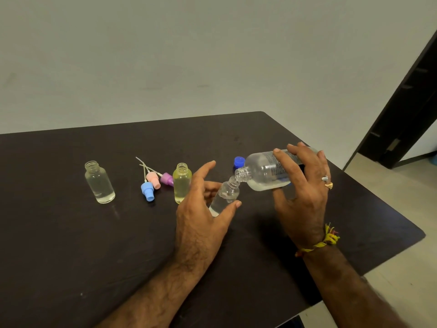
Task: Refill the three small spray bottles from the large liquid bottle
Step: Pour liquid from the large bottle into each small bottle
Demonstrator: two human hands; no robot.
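Setting: dark table (71, 233) against a pale wall, with a dark doorway at far right.
Large bottle: large liquid bottle (267, 172) is tipped almost flat above the table, mouth pointing left, a shallow pool of clear liquid along its low side.
Right hand: right hand (305, 195) is wrapped over the large bottle's body, fingers on top, thumb beneath, closed on it.
Bottle being filled: small clear bottle (224, 197) leans right, its open neck just under the large bottle's mouth; whether the rims touch I cannot tell.
Left hand: left hand (203, 204) pinches that small bottle between thumb and fingers, the index finger lifted free.
Other bottles: yellowish bottle (182, 183) stands uncapped just left of the left hand; a third open bottle (99, 182) stands well apart at far left, with clear liquid inside.
Loose parts: blue, pink and purple spray heads (153, 183) lie between those two; a blue cap (239, 161) sits beyond the large bottle's neck.
Doing it well: keep both mouths lined up, raise the large bottle's base slowly for a thin stream, and stop below the small bottle's shoulder so the spray head fits without overflow.
Risk: the narrow neck probably spills easily if the tilt jumps.
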